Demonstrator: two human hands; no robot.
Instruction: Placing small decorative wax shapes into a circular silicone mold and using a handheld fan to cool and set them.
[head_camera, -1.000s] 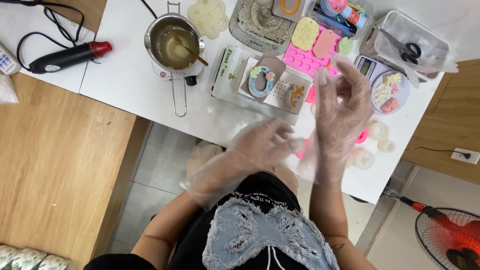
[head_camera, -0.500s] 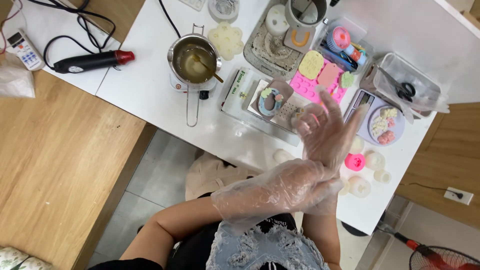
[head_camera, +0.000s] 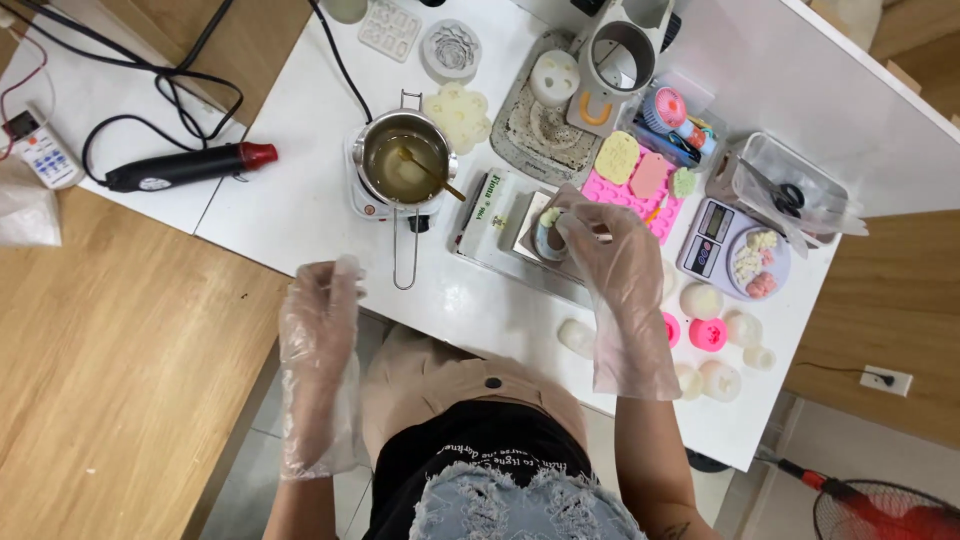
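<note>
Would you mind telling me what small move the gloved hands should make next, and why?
Probably bring the left hand across to steady the small round mould. The right hand already has its fingertips on that mould on the tray, while the left hangs free at the table edge, holding nothing.

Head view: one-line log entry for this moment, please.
left hand: gloved, free, at table edge | right hand: gloved, on small mould
</note>
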